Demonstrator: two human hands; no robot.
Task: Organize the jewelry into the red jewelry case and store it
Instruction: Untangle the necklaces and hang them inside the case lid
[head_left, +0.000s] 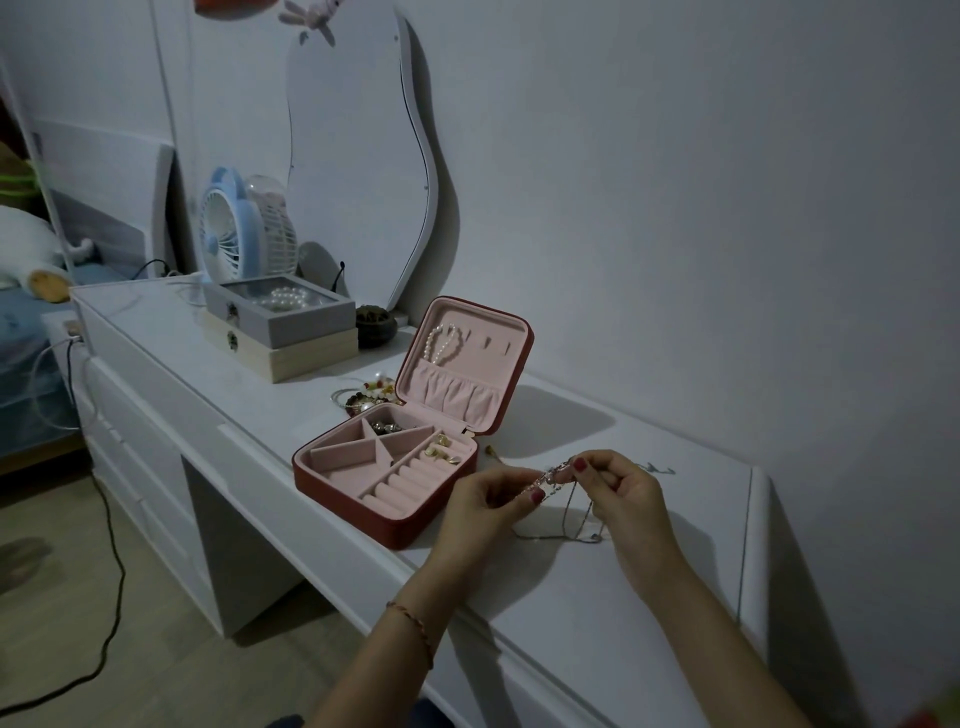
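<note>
The red jewelry case (332, 480) lies open on the white dresser (597, 597), its pink lid (511, 332) upright with a pearl bracelet (441, 343) hung inside. Gold earrings (440, 451) and dark pieces (387, 427) sit in its compartments. Just right of the case, my left hand (480, 512) and my right hand (621, 491) pinch a thin chain necklace (558, 480) between them; its loop hangs down to the dresser top. A heap of beaded jewelry (371, 392) lies behind the case, and a small gold piece (492, 451) beside it.
Two stacked boxes (283, 332), the upper one holding pearls, stand at the back left with a blue fan (228, 228), a wavy mirror (358, 156) and a dark bowl (375, 323). A small chain (657, 468) lies near the wall. Cables trail on the floor (104, 597).
</note>
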